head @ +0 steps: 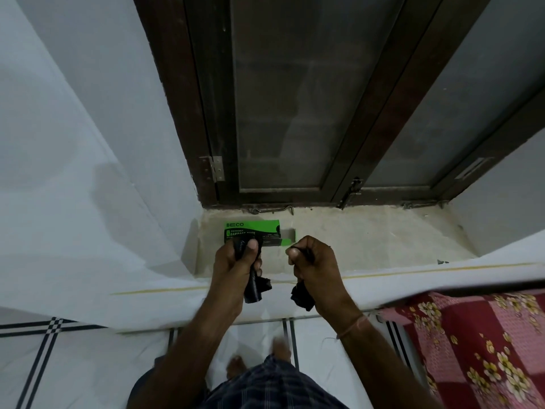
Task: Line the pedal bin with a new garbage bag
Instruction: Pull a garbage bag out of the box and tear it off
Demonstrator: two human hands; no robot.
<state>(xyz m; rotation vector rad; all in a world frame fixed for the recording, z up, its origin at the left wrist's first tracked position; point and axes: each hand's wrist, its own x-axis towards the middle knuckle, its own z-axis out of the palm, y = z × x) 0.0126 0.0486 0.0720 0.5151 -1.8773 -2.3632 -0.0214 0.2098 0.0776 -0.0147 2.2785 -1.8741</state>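
Garbage bags (300,295) — black, bunched — were clenched in both hands, left hand (239,262) and right hand (314,265), above the windowsill (368,237); no pedal bin showed. Thin plastic might tear if yanked.

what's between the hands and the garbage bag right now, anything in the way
Nothing: the left hand grips the black bag roll and the right hand holds a separated black bag. The pedal bin is out of view.
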